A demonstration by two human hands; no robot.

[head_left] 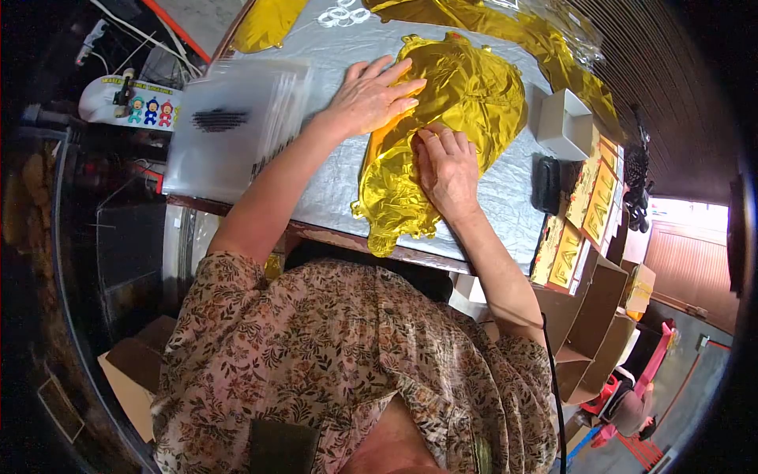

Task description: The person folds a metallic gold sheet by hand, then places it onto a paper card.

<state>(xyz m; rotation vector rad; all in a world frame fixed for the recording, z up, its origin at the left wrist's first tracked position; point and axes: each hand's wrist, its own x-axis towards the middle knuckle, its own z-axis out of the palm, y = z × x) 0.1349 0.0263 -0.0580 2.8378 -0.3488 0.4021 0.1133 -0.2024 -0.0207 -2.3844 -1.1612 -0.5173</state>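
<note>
A flat, crinkled gold foil balloon (482, 95) lies on the silver-grey table cover (332, 178), its near end reaching the table's front edge. My left hand (373, 99) rests on the balloon's left edge with the fingers spread. Lower down, my right hand (448, 170) presses on the middle of the balloon, fingers curled and closed on the foil. The fingertips of my right hand are partly hidden. An orange-tinted strip of foil shows between the two hands.
Clear plastic sleeves (229, 126) are stacked at the left. White rings (343, 14) and more gold foil (545, 47) lie at the back. On the right stand a white box (565, 125), a black object (546, 184) and printed cards (580, 225). Another person (628, 399) is farther off.
</note>
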